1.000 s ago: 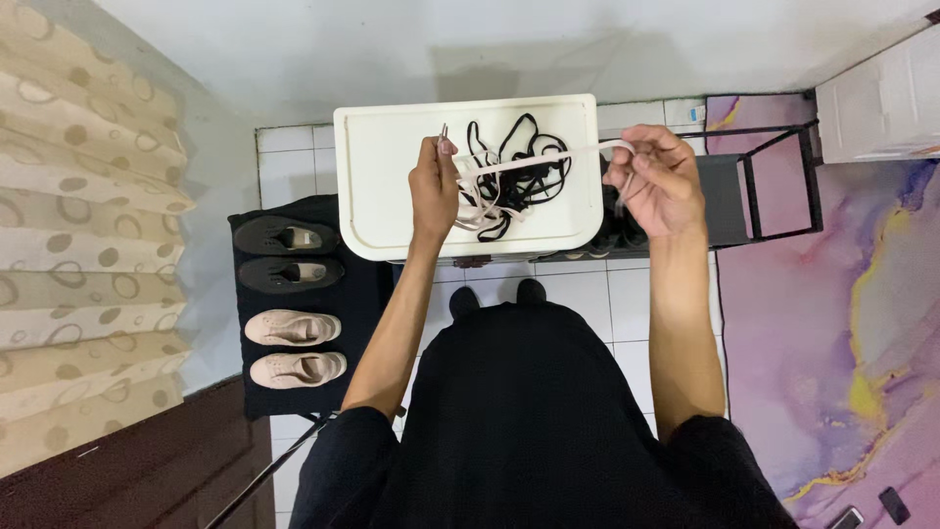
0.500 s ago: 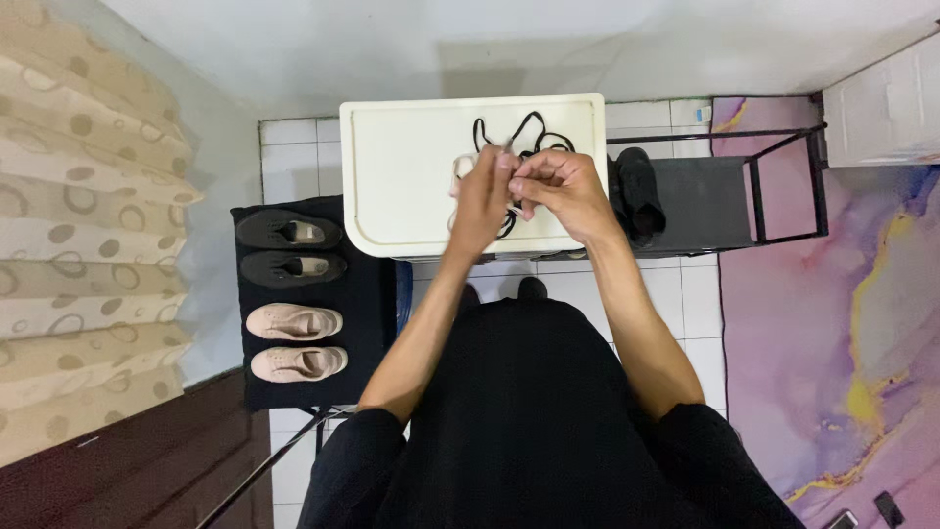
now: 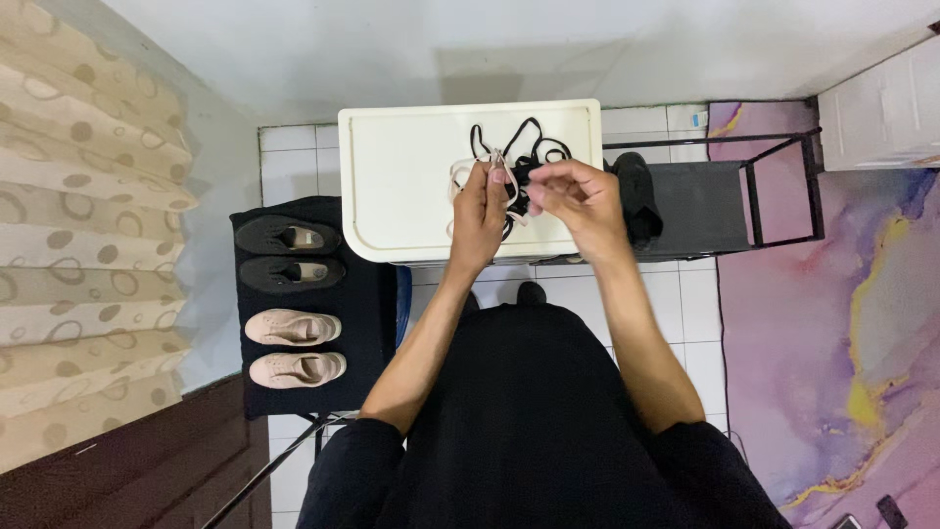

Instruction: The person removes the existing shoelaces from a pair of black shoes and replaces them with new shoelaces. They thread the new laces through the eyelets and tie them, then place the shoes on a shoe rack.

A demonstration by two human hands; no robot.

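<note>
On a white plastic table top (image 3: pixel 401 186) lies a tangle of black shoelaces (image 3: pixel 534 152) with pale pink shoelaces (image 3: pixel 460 178) beside it. My left hand (image 3: pixel 480 216) pinches a folded pale pink lace above the table. Close to its right, my right hand (image 3: pixel 578 201) pinches the same lace with thumb and forefinger. Both hands hover over the lace pile, almost touching each other.
A black mat (image 3: pixel 294 304) on the floor at left holds a pair of black shoes (image 3: pixel 289 253) and a pair of pale pink shoes (image 3: pixel 294 348). A black metal rack (image 3: pixel 725 201) with a dark shoe (image 3: pixel 636 196) stands right of the table. A purple rug (image 3: pixel 842 313) lies at right.
One second ago my hands held the pink lace stretched wide apart. They came together over the lace pile, and now the right hand has eased slightly away to the right.
</note>
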